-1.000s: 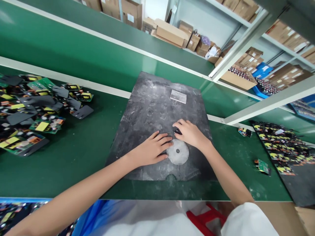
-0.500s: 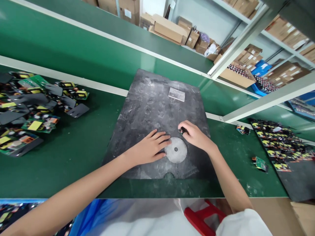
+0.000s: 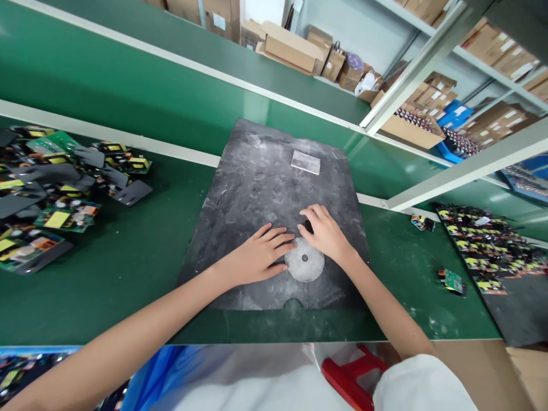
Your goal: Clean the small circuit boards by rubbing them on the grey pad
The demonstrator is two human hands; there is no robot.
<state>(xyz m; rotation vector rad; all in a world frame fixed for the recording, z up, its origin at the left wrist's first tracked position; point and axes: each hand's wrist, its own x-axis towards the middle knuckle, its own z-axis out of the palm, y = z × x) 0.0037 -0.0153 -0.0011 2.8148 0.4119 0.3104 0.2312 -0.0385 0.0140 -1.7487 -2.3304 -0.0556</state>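
Observation:
A round pale grey disc (image 3: 305, 268) with a small hole in its middle lies on the dark, dusty board (image 3: 252, 188). My left hand (image 3: 261, 257) is open, palm down, its fingers spread on the board and its fingertips at the disc's left edge. At the disc's upper right, my right hand (image 3: 324, 233) is curled, thumb and index finger bent round a small black part (image 3: 309, 226). Most of that part is hidden by the fingers, so its kind does not show. Further back on the board lies a flat grey rectangular piece (image 3: 305, 162).
Circuit boards (image 3: 64, 177) with dark plates are heaped at the left of the green bench (image 3: 141, 257). Two loose boards, one a green circuit board (image 3: 452, 282), lie right of the dark board. Beyond them is a tray (image 3: 520, 308) of circuit boards. A slanting white post (image 3: 471, 165) rises behind.
My right hand has moved left, from beside the disc to over its upper edge, and the small black part shows less. My left hand has stayed at the disc's left edge.

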